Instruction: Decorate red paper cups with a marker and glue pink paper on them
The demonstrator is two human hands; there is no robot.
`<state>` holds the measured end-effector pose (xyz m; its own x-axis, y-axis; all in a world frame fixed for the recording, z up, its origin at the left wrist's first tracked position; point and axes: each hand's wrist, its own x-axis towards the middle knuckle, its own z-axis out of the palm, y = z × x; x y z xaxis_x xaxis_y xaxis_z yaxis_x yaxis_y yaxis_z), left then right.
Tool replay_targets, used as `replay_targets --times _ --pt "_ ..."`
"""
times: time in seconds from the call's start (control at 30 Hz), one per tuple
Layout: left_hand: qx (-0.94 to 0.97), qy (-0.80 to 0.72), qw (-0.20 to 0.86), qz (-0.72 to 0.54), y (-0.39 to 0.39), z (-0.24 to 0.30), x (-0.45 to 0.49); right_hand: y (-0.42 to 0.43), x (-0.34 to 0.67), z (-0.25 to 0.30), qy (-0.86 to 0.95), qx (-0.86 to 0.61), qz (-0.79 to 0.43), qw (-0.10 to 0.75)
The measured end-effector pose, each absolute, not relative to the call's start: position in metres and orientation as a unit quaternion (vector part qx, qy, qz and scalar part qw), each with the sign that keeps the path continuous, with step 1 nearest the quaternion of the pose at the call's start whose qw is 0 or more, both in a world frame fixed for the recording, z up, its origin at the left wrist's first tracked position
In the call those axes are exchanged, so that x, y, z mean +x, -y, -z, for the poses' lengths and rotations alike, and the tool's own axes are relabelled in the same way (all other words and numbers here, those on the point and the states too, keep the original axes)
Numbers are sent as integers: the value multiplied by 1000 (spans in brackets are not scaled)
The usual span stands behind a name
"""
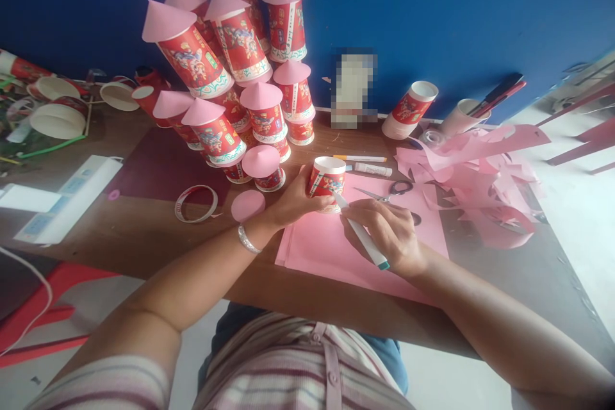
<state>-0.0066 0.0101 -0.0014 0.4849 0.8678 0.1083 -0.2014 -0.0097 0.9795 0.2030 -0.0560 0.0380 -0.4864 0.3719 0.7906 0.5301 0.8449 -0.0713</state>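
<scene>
Tracing at a red paper cup (pixel 327 180) with a pen (pixel 364 238) on a pink sheet (pixel 323 251), near frame centre.
Left hand (pixel 294 202) comes in from 7 o'clock, fingers curled about the cup's left side, holding it down on the sheet; silver bracelet (pixel 248 240) on that wrist. Right hand (pixel 390 230) comes from 4 o'clock, fingers closed on the pen, tip touching the cup's base at its 4 o'clock side, teal end pointing back toward the person. Scissors (pixel 396 191) lie on the sheet just beside the cup at 3 o'clock; two markers (pixel 366 164) at its 1 o'clock. Pile of pink scraps (pixel 480 173) further out at 3 o'clock. Stack of cone-topped cups (pixel 240 64) from 10 to 12 o'clock. Pink cone (pixel 247 205) and a tape ring (pixel 195 203) sit on the table (pixel 158 240) at 9 o'clock.
</scene>
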Motion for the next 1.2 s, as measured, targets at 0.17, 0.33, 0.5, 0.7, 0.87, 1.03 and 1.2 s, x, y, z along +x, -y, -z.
replay_targets --times 0.17,0.33,0.5,0.7,0.87,1.03,1.2 --pt "586 -304 627 -414 -7 -3 -5 55 203 -37 857 -273 94 426" --pt "601 -326 600 -415 -5 -2 -4 54 205 -37 860 -276 90 421" --pt "600 -335 602 -406 -4 -2 -5 53 204 -38 857 -280 104 419" --pt "609 -342 591 -404 -5 -2 -6 52 204 -37 859 -282 98 415" --pt "593 -335 606 -411 -6 0 -5 54 205 -36 865 -285 97 401" --pt "592 -317 614 -415 -8 0 -4 55 206 -34 868 -285 96 395" --pt "590 -329 609 -416 -7 -2 -5 57 206 -37 871 -292 93 384"
